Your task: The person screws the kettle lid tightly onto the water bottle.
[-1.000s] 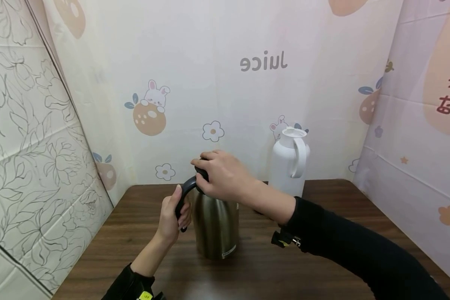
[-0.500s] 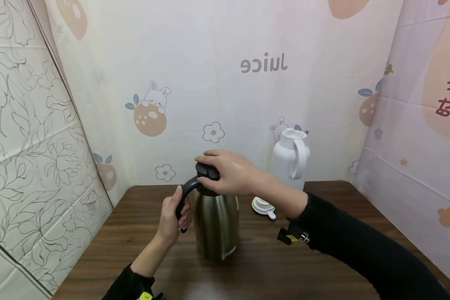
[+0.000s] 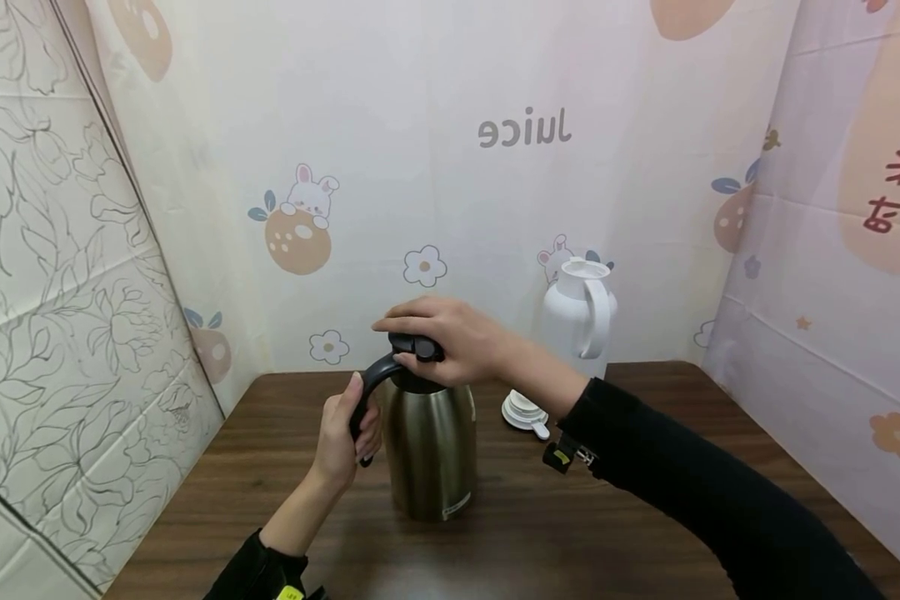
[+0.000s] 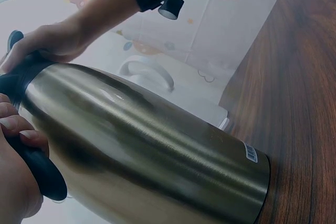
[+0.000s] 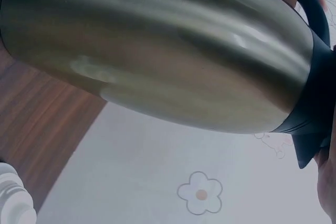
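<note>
A brushed-metal vacuum jug [image 3: 431, 458] stands upright on the wooden table. Its black handle [image 3: 375, 375] points left, and my left hand [image 3: 341, 429] grips it with curled fingers. My right hand [image 3: 457, 337] holds the jug's black lid [image 3: 417, 344] from above, thumb along the near side and fingers reaching across the top. In the left wrist view, the metal body [image 4: 147, 140] shows with a small label near its base. The right wrist view shows the black spout [image 5: 304, 153] beside the right hand, mostly cut off by the frame's edge.
Behind and to the right stands a white jug [image 3: 573, 325] with its handle facing forward. A white stopper [image 3: 525, 411] lies on the table [image 3: 607, 517] in front of it. Printed cloth [image 3: 435, 167] hangs at the back and sides.
My right hand has shifted slightly right, then back left across the lid, and more of the lid now shows. The left hand keeps its grip on the handle. The jug stays put.
</note>
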`<state>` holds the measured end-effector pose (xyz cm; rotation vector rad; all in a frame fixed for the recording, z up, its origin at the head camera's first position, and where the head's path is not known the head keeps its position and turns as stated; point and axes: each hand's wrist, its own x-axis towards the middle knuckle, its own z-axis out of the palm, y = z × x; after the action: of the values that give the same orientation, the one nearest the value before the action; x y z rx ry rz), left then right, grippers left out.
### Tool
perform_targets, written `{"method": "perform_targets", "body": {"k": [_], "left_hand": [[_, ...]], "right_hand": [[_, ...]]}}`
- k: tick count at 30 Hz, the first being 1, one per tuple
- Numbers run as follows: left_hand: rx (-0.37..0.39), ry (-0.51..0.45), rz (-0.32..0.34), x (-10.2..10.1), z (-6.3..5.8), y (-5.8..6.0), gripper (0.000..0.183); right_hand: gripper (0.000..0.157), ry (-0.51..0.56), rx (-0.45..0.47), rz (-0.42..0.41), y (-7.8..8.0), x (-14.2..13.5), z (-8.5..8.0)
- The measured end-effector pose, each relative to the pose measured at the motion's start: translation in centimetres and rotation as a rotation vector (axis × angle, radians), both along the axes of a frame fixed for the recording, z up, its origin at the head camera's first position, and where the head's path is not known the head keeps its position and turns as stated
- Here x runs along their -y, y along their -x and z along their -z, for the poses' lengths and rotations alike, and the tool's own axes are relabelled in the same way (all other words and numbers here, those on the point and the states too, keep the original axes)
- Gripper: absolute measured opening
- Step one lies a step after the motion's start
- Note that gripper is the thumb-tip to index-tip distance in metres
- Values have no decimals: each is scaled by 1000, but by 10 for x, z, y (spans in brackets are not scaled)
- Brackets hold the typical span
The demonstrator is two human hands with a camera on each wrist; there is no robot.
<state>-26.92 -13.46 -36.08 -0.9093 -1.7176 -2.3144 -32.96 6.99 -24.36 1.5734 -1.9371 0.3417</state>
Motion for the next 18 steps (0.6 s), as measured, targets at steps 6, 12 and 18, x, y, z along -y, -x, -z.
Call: {"method": "perform_targets", "body": {"k": [6,12,18], "left_hand": [[1,-6,6,0,0,1,65],[8,-3,3,0,0,0,65],[13,3,-7,0,0,-1,65]], "right_hand": [[35,36,43,-4,1,0,4],[34,57,24,50,0,2,5],[33,66,-21,98,-2,6,6]]}}
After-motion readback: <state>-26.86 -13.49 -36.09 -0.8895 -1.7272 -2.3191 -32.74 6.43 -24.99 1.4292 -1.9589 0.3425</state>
